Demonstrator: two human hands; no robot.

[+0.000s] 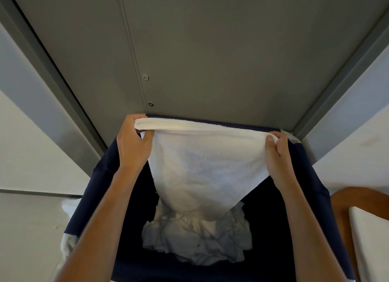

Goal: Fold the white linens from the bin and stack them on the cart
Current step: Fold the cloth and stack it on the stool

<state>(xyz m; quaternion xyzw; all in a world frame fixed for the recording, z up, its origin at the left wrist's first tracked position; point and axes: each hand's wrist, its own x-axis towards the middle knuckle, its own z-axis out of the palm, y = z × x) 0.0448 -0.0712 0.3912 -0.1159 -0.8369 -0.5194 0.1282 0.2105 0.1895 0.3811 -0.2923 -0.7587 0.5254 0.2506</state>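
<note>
Towel held over the bin, not yet folded; most of the job is left.
Bin (311, 176) holds a crumpled pile of linens (195, 239) left to fold; above it, left hand (134, 142) and right hand (277, 155) each grip a top corner of the white towel (202, 166).

Your white towel (202, 166) hangs spread over the navy bin (309, 172); crumpled white linens (195, 239) lie below it at 6 o'clock.
</note>
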